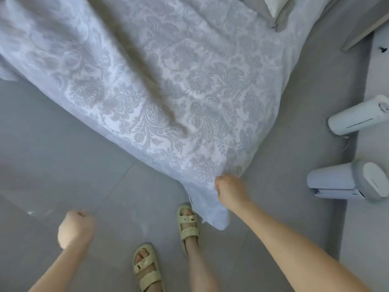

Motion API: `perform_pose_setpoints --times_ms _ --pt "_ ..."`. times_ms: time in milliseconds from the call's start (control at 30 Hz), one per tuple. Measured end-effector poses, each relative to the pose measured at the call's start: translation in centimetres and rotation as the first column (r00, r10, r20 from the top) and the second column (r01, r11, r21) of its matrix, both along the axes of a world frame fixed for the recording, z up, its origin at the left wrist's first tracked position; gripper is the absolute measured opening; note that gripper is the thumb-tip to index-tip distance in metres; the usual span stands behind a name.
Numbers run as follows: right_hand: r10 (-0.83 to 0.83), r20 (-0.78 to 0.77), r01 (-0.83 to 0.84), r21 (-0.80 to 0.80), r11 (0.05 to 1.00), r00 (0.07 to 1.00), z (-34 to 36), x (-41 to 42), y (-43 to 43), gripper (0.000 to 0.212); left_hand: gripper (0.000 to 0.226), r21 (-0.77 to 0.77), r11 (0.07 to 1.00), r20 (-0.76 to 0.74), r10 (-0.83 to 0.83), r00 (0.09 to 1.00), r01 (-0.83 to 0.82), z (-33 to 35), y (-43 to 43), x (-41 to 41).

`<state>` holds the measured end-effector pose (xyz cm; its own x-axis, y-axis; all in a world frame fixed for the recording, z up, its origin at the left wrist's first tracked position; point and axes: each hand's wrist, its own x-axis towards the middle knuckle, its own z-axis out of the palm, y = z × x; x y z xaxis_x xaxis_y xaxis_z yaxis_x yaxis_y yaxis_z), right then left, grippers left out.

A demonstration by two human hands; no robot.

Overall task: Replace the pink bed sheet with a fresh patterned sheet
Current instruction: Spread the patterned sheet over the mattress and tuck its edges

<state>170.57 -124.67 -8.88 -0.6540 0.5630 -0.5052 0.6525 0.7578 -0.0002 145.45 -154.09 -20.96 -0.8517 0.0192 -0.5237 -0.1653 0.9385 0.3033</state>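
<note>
**Progress: patterned sheet (168, 81) on the bed, near corner not settled**

Most of the work seems done, as I judge it. The patterned sheet lies spread over the bed, which is hidden under it, and no pink sheet is visible anywhere in the view. What seems left is to pull the near corner straight and tuck the edges, because the cloth hangs down loose to the floor (63, 144) beside the feet.

The right hand (229, 187) grips the sheet at this near corner, with the fingers closed around the cloth. The left hand (75, 226) is apart from the sheet, curled into a fist above the floor. It is blurred, and I see nothing inside it.

At the far end of the bed lies a pillow (277, 9). The floor is of grey tiles. Two white appliances (357, 114) stand at the right side, near the corner of the bed. The person wears pale sandals (188, 226).
</note>
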Motion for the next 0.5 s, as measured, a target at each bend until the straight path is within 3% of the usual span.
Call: perform_pose_setpoints --times_ms 33,100,167,233,300,333,400,500 --pt "-0.114 -0.152 0.119 0.029 0.992 0.982 -0.7 0.7 -0.3 0.018 0.022 -0.031 0.999 -0.017 -0.045 0.999 0.045 1.8 1.6 0.5" --pt "-0.424 -0.402 0.481 0.047 0.875 0.811 -1.2 2.2 -0.3 0.017 0.023 0.071 0.979 -0.158 -0.179 0.971 0.192 7.5 8.0 1.6" --pt "-0.718 -0.424 0.767 -0.078 0.637 0.552 -1.6 4.3 0.5 0.016 0.018 0.152 0.876 -0.382 -0.375 0.845 0.458 11.4 14.8 2.7" --pt "-0.911 -0.296 0.903 -0.232 0.361 0.288 -2.5 5.6 2.3 0.021 0.015 0.123 0.687 -0.467 -0.597 0.653 0.716 11.9 19.9 4.1" --pt "-0.991 -0.131 0.899 -0.432 0.076 0.021 -3.9 6.2 3.7 0.024 0.020 0.081 0.492 -0.438 -0.764 0.474 0.867 12.3 23.3 5.9" --pt "-0.998 -0.012 0.861 -0.506 -0.051 -0.066 -4.4 6.3 4.2 0.028 0.024 0.083 0.415 -0.423 -0.808 0.409 0.906 12.7 25.1 7.0" --pt "-0.974 0.188 0.793 -0.571 -0.212 -0.125 -5.9 6.4 5.0 0.050 0.033 0.077 0.269 -0.384 -0.881 0.277 0.960 12.4 28.8 9.3" --pt "-0.897 0.419 0.642 -0.650 -0.407 -0.144 -7.6 6.2 5.7 0.048 0.043 -0.019 0.046 -0.293 -0.955 0.038 0.999 11.5 33.1 11.9"
